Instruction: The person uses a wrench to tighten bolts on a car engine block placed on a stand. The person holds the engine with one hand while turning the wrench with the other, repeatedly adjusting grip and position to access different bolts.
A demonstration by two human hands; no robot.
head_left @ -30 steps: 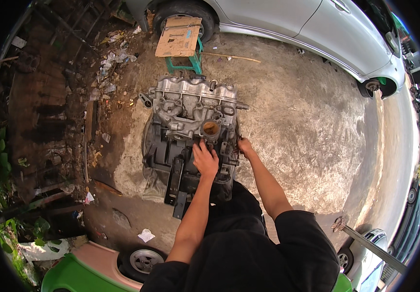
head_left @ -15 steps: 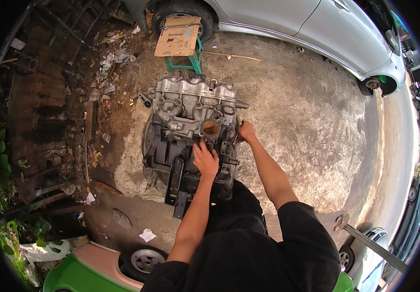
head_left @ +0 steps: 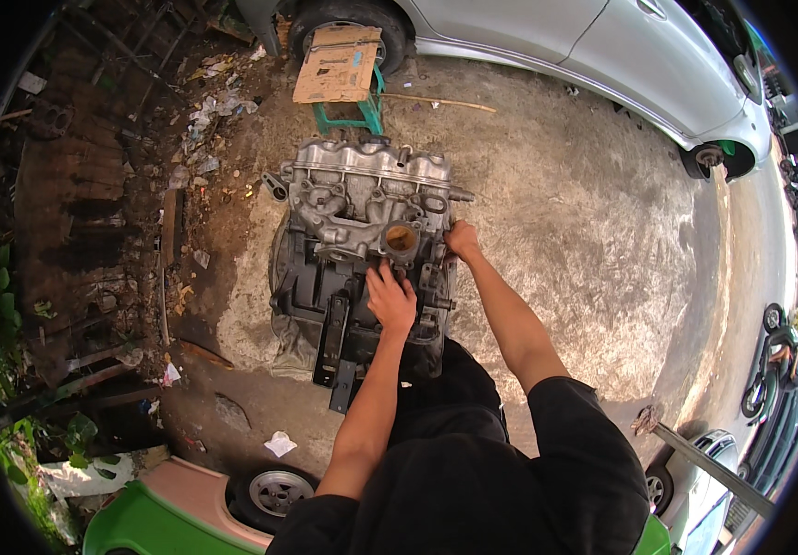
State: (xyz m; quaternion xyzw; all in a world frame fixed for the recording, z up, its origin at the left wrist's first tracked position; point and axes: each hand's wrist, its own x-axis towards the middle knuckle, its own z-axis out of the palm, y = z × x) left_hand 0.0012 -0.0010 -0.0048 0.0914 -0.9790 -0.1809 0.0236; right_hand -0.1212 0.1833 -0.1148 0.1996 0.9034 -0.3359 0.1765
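Observation:
An engine block (head_left: 339, 194) with a silver valve cover, cast intake manifold and round rust-tinted opening (head_left: 402, 239) sits in front of me. My left hand (head_left: 391, 298) rests on the engine just below that opening, fingers bent and apart, tips partly hidden under the manifold. My right hand (head_left: 461, 239) is curled at the engine's right side, near the round opening; what its fingers grip is hidden. A long black bracket (head_left: 329, 338) points down from the engine's lower front, left of my left forearm.
Beyond the engine, cardboard (head_left: 334, 69) with tools lies on a green stool (head_left: 371, 116). A silver car (head_left: 602, 55) borders the top; debris (head_left: 214, 120) and planks (head_left: 75, 231) lie left. A person on a motorbike (head_left: 769, 365) is at far right; a green-pink car (head_left: 167, 499) is behind me.
My right hand has moved up along the engine's right side. My left hand has barely moved. A person on a motorbike has appeared at the far right.

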